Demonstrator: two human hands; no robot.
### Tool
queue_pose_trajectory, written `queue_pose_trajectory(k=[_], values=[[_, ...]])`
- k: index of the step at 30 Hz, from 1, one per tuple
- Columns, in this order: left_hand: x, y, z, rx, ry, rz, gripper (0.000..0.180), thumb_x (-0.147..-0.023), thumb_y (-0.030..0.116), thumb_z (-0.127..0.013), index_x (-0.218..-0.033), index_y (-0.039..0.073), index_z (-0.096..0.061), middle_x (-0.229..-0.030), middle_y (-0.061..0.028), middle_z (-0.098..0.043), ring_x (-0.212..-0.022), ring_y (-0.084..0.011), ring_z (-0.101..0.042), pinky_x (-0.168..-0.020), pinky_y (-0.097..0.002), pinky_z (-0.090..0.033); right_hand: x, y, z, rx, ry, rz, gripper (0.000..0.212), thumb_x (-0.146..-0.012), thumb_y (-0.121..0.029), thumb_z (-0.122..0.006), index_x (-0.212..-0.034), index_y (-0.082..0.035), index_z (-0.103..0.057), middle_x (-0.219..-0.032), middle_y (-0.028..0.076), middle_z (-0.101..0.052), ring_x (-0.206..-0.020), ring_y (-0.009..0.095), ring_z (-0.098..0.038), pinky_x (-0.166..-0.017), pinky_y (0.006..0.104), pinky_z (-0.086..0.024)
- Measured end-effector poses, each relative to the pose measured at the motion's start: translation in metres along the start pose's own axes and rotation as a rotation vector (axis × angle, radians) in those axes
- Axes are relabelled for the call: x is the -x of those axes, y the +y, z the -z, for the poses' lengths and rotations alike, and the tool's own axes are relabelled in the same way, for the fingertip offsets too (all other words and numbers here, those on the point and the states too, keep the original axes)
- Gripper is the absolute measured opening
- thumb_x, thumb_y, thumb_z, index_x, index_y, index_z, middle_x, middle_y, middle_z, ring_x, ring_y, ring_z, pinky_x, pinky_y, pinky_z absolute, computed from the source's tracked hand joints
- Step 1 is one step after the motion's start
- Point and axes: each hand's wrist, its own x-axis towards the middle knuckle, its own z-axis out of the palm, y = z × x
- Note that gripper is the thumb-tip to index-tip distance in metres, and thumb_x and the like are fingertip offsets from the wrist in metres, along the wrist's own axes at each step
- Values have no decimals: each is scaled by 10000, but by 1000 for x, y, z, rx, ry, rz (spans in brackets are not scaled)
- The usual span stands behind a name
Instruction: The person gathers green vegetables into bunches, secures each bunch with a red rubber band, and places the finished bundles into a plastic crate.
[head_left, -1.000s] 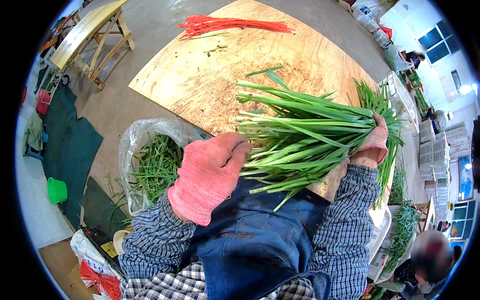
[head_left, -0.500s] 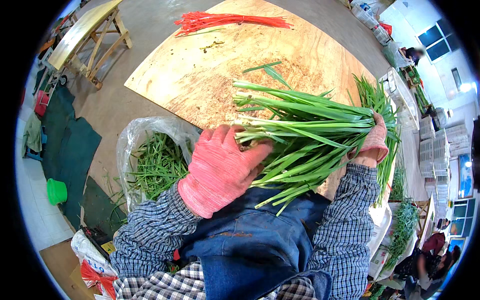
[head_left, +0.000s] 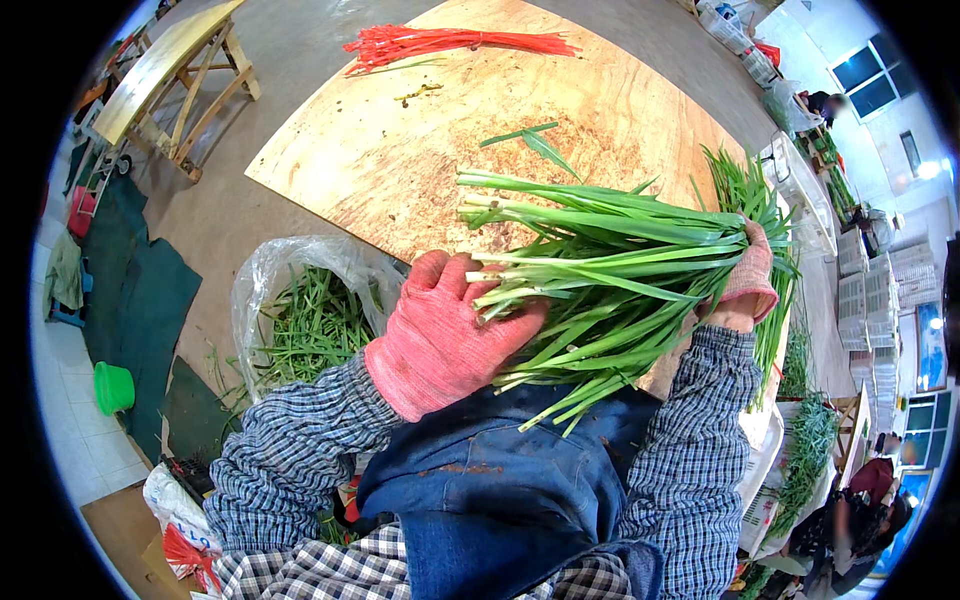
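A loose bunch of garlic chives (head_left: 620, 235), flat green leaves with white stalk ends, lies across my front over the near edge of the wooden table (head_left: 400, 165). My right hand (head_left: 748, 272), in a pinkish glove, is wrapped around the leafy end. At the white ends, my left hand (head_left: 445, 330) in a pink glove has several stalks between its thumb and curled fingers. Some lower stalks hang down over my blue denim apron (head_left: 480, 470). Behind my right hand, more chives (head_left: 738, 185) rest along the table's right side.
A bundle of red ties (head_left: 460, 42) lies at the table's far edge. Left of the table, a clear plastic bag (head_left: 255, 290) holds loose green leaves. A bench (head_left: 165, 60) and a green basin (head_left: 114, 387) stand further left; white crates (head_left: 868, 300) are stacked at right.
My left hand has shifted slightly, and its fingers show more spread at the stalk ends. The lower stalks have dropped a little; my right hand keeps its hold in place.
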Motion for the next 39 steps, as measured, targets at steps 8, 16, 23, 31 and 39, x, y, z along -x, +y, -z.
queue_pose_trajectory(k=[8,16,23,31,39], values=[[2,-2,-23,191,-242,47,348,-663,220,-632,-1006,168,-621,-1061,-39,-603,-1072,-252,-529,-923,-453,-333,8,10,-7,80,25,-11,241,-777,-196,-573,-960,-39,-582,-848,117,-629,-669,261,-605,-627,388,-514],[-1,-3,-23,276,-272,-13,369,-725,260,-551,-1066,126,-597,-1131,-129,-566,-1146,-305,-471,-958,-503,-306,12,9,-9,115,32,-14,296,-785,-214,-558,-1019,-34,-563,-871,120,-629,-673,271,-608,-616,391,-520],[7,-3,-25,227,-348,39,292,-781,235,-494,-1041,128,-573,-1051,-90,-583,-1043,-315,-536,-864,-438,-434,1,7,-1,21,-20,-14,267,-785,-207,-567,-977,-21,-581,-837,120,-639,-639,269,-611,-591,386,-522],[5,-13,25,272,-290,-21,225,-712,180,-522,-913,101,-585,-924,-67,-612,-826,-278,-593,-741,-368,-476,-2,6,0,61,-110,-50,167,-782,-180,-591,-850,-27,-589,-742,99,-628,-593,250,-600,-565,362,-519],[95,-64,96,731,-595,373,151,-721,161,-689,-808,52,-632,-696,-100,-566,-706,-255,-582,-593,-359,-452,-37,-4,37,3,-147,-47,204,-832,-231,-548,-886,-44,-610,-777,72,-640,-631,232,-605,-606,334,-516]])
